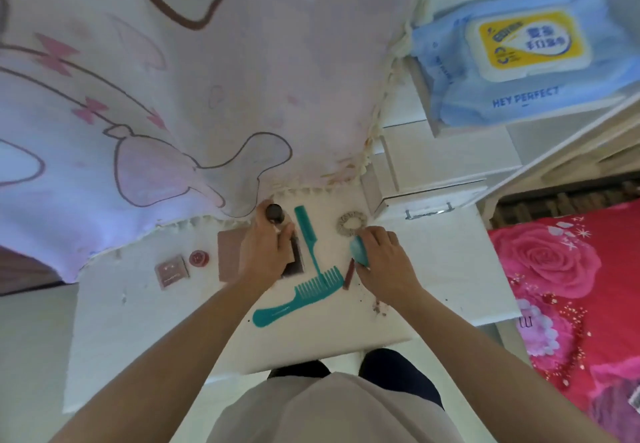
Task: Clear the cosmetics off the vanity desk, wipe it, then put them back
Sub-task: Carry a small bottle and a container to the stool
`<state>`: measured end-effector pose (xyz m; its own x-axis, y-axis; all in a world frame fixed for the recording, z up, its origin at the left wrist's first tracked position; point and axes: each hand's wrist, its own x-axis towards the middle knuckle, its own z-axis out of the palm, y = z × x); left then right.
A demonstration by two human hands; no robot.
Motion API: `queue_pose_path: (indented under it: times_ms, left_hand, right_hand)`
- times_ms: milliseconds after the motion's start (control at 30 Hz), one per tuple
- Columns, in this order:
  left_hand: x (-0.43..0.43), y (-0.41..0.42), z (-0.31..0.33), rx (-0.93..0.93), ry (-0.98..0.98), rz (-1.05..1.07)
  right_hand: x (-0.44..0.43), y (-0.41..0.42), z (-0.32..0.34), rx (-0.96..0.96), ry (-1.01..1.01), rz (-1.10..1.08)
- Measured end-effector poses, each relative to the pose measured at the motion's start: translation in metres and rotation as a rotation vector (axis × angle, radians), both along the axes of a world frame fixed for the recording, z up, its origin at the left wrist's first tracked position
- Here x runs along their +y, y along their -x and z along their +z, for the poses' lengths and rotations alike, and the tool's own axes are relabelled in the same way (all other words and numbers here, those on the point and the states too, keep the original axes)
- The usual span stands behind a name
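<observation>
Hanging cloth [173, 96]: pale pink, printed with bows and outlines, draped over the back of the white worktop [138, 321], its fringed edge lying on the surface.
Square compact [172, 271]: pinkish, flat on the worktop at the left, near the cloth's edge.
Round red pot [198, 258]: just beside the compact, on its right.
Flat pink case [229, 255]: next to the pot; its right part is hidden under the left hand [265, 252], and a dark edge shows beyond the hand.
Left hand: fingers curled round a dark-capped bottle [274, 213], whose round cap pokes out near the cloth fringe.
Tail comb [306, 238]: teal, lying just right of the left hand; its thin tail runs toward the person and meets the teeth of the wide-tooth comb [298, 299].
Wide-tooth comb: teal, flat on the worktop, handle toward the lower left.
Dark red stick [348, 274]: beside the wide comb's teeth, its far end under the right hand [381, 255].
Scrunchie [348, 224]: grey-beige ring just beyond the right hand's fingers.
Right hand: fingers wrapped round a teal rounded object [358, 250]; what it is cannot be told.
Crumbs [379, 306]: dark specks on the worktop near the right wrist.
Drawer unit [429, 197]: small, white, with a metal handle, at the right back of the worktop.
Wipes pack [519, 62]: blue with a yellow label, on a white ledge above the drawer unit.
Bedcover [571, 287]: red with roses, far right.
</observation>
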<state>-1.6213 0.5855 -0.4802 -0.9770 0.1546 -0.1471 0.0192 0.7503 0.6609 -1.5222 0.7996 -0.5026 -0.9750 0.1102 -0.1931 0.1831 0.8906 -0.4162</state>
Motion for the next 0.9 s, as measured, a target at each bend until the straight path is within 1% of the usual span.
queue_pose_path:
  times_ms: [67,200,367,500,633,767,900]
  left_hand:
    - [-0.006,-0.019,0.017,0.104,0.027,0.041]
    - [-0.025,-0.068,0.044,0.102,0.087,0.189]
    - [-0.066,-0.153,0.072,0.191,0.283,0.329]
    - [-0.124,-0.227,0.093,0.207,0.417,0.492]
    - [-0.19,-0.304,0.108,0.263,0.445,0.693]
    - [-0.265,-0.4,0.12,0.394,0.479,0.796]
    - [-0.341,-0.509,0.131,0.463,0.584,0.963]
  right_hand:
    - [0.001,0.007,0.014,0.073,0.028,0.065]
    - [-0.008,0.018,0.035,0.21,0.08,0.225]
    - [-0.061,0.008,0.057,0.281,0.14,0.43]
    - [-0.136,-0.019,0.085,0.35,0.214,0.613]
    - [-0.218,-0.061,0.108,0.431,0.244,0.812]
    - [-0.316,-0.121,0.123,0.491,0.272,0.97]
    - [-0.431,-0.197,0.132,0.484,0.364,1.092]
